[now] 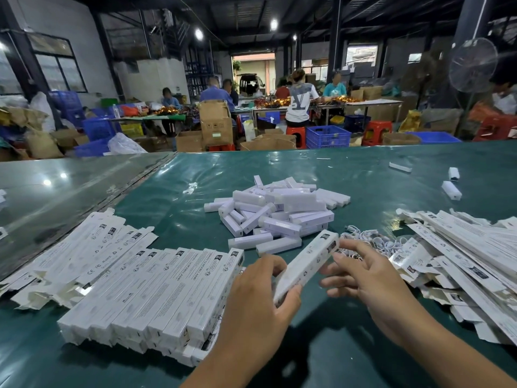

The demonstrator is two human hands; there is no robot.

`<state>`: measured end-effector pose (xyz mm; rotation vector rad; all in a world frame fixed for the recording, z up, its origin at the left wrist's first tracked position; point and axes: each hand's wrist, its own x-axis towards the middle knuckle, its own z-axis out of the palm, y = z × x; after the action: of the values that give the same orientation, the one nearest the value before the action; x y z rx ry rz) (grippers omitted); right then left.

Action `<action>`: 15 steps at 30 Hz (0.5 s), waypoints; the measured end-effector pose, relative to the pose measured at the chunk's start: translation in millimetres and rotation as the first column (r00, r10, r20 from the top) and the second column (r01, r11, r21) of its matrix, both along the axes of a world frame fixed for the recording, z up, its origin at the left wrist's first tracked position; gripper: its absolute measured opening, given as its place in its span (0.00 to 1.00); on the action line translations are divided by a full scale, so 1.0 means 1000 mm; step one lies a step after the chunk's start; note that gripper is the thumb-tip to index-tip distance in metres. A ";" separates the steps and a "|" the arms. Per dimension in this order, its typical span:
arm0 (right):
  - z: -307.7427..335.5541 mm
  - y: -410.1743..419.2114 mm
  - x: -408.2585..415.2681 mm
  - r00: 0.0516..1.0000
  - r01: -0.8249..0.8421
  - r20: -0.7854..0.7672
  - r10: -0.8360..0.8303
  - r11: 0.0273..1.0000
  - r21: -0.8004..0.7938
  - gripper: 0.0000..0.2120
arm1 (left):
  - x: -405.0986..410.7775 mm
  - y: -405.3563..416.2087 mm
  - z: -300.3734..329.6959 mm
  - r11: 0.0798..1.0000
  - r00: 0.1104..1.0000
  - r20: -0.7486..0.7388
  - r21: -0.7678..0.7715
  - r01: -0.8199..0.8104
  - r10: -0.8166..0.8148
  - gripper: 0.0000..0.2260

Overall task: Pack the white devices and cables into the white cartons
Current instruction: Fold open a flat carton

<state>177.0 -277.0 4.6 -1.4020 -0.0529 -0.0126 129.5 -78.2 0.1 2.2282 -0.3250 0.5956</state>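
My left hand [258, 287] grips the near end of a long white carton [306, 263], which slants up toward the far right above the green table [349, 175]. My right hand [361, 271] hovers just right of the carton with fingers spread and loosely bent, holding nothing. A heap of white devices [279, 211] lies in the middle of the table beyond my hands. White coiled cables [372, 240] lie in a small tangle behind my right hand. Packed cartons [156, 289] form a tight row at the left.
Flat unfolded cartons [470, 256] pile up at the right, and more lie at the far left [92, 242]. A few stray devices [451, 189] sit at the far right of the table. Seated people, crates and boxes fill the hall beyond.
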 end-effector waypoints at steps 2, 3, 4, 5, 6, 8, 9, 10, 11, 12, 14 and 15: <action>0.000 -0.002 0.000 1.000 -0.016 0.000 0.016 0.998 -0.053 0.09 | 0.002 0.007 0.008 0.998 1.000 -0.018 -0.060 0.014 -0.015 0.09; 0.000 -0.003 -0.001 1.000 -0.022 0.008 0.023 0.996 -0.083 0.09 | 0.004 0.013 0.014 0.997 1.000 -0.008 -0.074 -0.004 0.004 0.08; 0.000 -0.003 -0.001 1.000 -0.022 0.015 0.024 0.994 -0.107 0.09 | 0.007 0.021 0.021 0.996 0.999 0.008 -0.077 -0.045 0.046 0.07; 0.000 -0.003 -0.001 0.999 -0.022 0.020 0.025 0.992 -0.127 0.09 | 0.010 0.031 0.027 0.992 0.994 0.017 -0.078 -0.103 0.104 0.06; 0.000 -0.003 -0.001 0.999 -0.023 0.022 0.026 0.989 -0.144 0.08 | 0.015 0.044 0.034 0.982 0.986 0.010 -0.084 -0.168 0.169 0.05; -0.002 -0.002 -0.001 0.999 -0.030 0.023 0.035 0.984 -0.178 0.07 | 0.024 0.077 0.044 0.948 0.949 -0.023 -0.051 -0.315 0.314 0.05; -0.003 -0.002 -0.001 0.999 -0.037 0.021 0.042 0.981 -0.192 0.06 | 0.027 0.094 0.047 0.912 0.912 -0.032 0.019 -0.409 0.409 0.07; -0.004 -0.001 -0.002 0.999 -0.041 0.022 0.047 0.978 -0.203 0.06 | 0.029 0.112 0.050 0.859 0.861 -0.037 0.109 -0.500 0.507 0.08; -0.004 -0.001 -0.002 0.998 -0.043 0.025 0.050 0.976 -0.215 0.06 | 0.030 0.128 0.051 0.798 0.806 -0.046 0.191 -0.572 0.590 0.09; -0.004 -0.001 -0.002 0.998 -0.043 0.029 0.051 0.973 -0.227 0.05 | 0.030 0.143 0.052 0.740 0.754 -0.063 0.261 -0.620 0.654 0.11; -0.005 -0.001 -0.001 0.998 -0.044 0.035 0.055 0.967 -0.253 0.05 | 0.028 0.165 0.051 0.652 0.668 -0.124 0.403 -0.642 0.734 0.12; -0.005 -0.001 -0.001 0.998 -0.045 0.039 0.058 0.962 -0.269 0.05 | 0.027 0.173 0.051 0.618 0.628 -0.163 0.475 -0.626 0.761 0.13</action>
<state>176.0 -278.4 0.0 -1.6709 -0.1337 0.0059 156.1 94.8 51.5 2.7668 0.7576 0.5347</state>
